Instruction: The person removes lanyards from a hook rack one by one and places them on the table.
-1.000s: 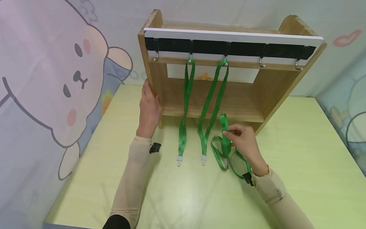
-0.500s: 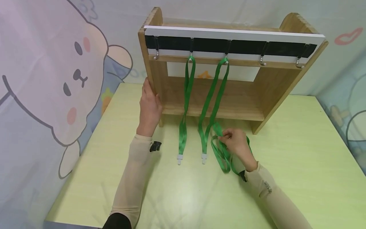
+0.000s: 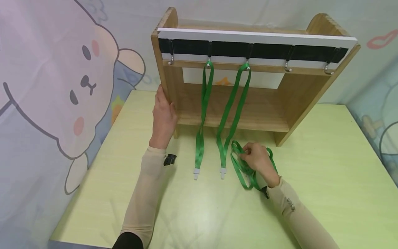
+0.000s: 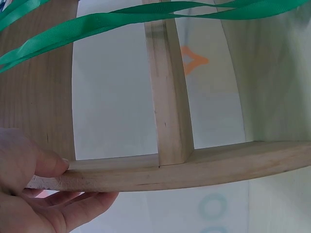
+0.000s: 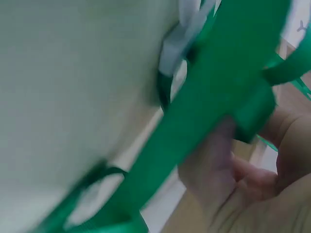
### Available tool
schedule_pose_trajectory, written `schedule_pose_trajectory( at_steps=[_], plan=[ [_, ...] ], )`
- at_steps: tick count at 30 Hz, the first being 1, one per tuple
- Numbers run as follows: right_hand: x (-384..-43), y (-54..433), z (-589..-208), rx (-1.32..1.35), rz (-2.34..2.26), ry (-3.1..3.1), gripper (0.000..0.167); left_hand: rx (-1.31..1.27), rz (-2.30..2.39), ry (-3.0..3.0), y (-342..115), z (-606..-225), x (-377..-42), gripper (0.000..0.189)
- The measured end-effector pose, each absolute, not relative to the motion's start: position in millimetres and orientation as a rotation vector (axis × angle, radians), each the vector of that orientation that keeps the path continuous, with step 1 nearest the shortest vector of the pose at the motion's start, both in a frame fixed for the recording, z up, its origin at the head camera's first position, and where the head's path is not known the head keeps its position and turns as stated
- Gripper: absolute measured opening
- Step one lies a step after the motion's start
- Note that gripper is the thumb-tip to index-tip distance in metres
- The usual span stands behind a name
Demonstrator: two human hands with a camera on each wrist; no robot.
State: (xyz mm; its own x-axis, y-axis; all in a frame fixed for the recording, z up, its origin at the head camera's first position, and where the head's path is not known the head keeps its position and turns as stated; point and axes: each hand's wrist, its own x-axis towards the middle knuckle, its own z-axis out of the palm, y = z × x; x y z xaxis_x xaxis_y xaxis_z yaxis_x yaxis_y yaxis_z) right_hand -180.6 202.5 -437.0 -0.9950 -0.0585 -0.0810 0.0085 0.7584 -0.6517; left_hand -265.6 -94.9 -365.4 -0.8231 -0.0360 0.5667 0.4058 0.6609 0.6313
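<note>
Over on the left, the left hand [image 3: 163, 121] was clamped round the side of the brown wooden shelf unit [image 3: 264, 109], thumb and fingers on opposite faces! Well apart from it, the right hand [image 3: 257, 159] pinched a loosely looped bunch of flat green ribbon [image 3: 245, 168] low at the pale yellow-green bench [image 3: 199, 214], just beside two hanging green ribbon lanyards with pale clips [image 3: 205, 107], each looped over a silver hook [image 3: 208, 64].

I wear beige fabric sleeves [image 3: 149, 188] and see flat green ribbon lanyards [image 3: 205, 103] with pale grey clips [image 3: 196, 172], a tan grained wooden shelf [image 3: 261, 107], and its long white strip [image 3: 230, 34] banded black.
</note>
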Motion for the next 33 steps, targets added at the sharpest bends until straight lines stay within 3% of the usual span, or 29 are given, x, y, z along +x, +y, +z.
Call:
schedule_pose_trajectory(
  at_steps=[20,33],
  plan=[
    [-180,222,-412,-0.267,-0.939,2.871,0.031,-0.284,-1.069,-2.338,-98,-360,-265,0.057],
    [-177,211,-373,-0.290,-1.115,2.995,0.030,-0.274,-1.084,-2.353,-95,-364,-265,0.056]
  ],
)
